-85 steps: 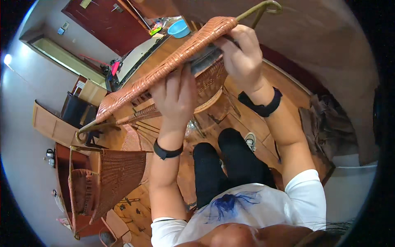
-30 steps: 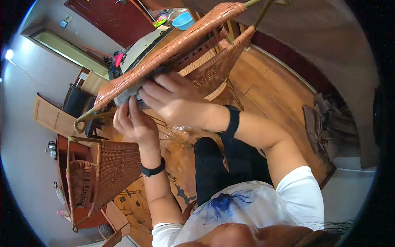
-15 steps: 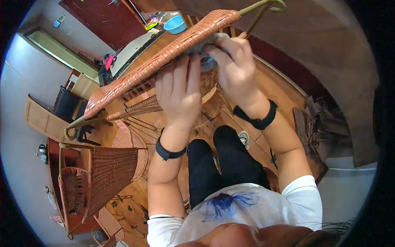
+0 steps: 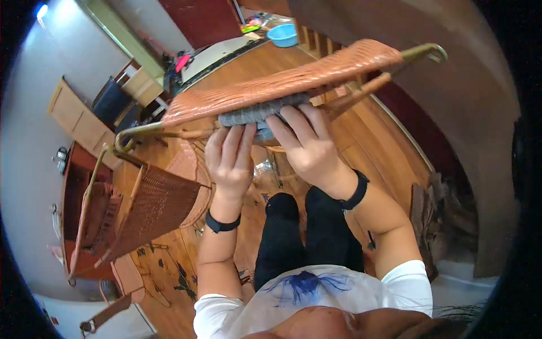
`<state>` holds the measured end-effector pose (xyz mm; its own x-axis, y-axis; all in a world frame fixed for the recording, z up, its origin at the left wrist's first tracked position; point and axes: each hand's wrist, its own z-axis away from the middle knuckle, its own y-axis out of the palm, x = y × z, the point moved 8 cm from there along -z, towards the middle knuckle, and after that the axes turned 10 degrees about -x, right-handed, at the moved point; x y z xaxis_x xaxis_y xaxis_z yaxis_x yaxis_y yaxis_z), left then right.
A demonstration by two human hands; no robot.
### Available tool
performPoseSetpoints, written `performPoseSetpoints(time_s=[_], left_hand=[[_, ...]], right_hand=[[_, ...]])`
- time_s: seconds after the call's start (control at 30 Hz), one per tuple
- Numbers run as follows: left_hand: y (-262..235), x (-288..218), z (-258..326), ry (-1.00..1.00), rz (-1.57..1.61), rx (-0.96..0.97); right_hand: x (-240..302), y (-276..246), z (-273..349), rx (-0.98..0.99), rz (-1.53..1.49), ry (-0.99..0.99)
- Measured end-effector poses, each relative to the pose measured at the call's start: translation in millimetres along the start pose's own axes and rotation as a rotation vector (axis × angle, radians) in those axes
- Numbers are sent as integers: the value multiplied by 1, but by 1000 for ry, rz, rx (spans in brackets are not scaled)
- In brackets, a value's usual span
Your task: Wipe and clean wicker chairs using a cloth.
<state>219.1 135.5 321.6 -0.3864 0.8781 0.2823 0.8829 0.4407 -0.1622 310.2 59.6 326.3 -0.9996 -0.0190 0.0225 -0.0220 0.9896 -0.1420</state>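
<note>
Cloth (image 4: pixel 240 117), grey and bunched, lies against the underside of a wicker rim (image 4: pixel 293 78) across the upper centre of the frame, the left hand (image 4: pixel 230 165) and right hand (image 4: pixel 312 152) touching it with bent fingers (image 4: pixel 298 124), whether pinching cannot be told.

Near side of the foremost wicker rim (image 4: pixel 293 77): left hand (image 4: pixel 228 164), one; right hand (image 4: pixel 309 151), one; grey cloth (image 4: pixel 241 116), one; black wristbands (image 4: pixel 222 225), two. Beyond it: blue basin (image 4: pixel 283 36), one.

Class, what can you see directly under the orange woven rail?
Under the orange woven rail, a grey cloth shows, with the left hand and right hand touching it. Whatever the cloth and hands cover cannot be seen.
</note>
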Motion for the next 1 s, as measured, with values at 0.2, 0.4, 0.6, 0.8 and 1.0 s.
performPoseSetpoints(time_s=[0.2, 0.4, 0.6, 0.8, 1.0], left_hand=[[-23, 51, 33, -87, -63, -64], [-32, 87, 50, -170, -50, -102], [-25, 59, 42, -175, -78, -115], [11, 2, 43, -135, 110, -73], [24, -48, 12, -19, 203, -119]], right_hand=[[47, 43, -3, 40, -23, -119], [81, 80, -11, 12, -21, -204], [57, 62, 5, 57, -41, -138], [2, 8, 16, 69, 27, -153], [-47, -29, 32, -56, 134, -74]])
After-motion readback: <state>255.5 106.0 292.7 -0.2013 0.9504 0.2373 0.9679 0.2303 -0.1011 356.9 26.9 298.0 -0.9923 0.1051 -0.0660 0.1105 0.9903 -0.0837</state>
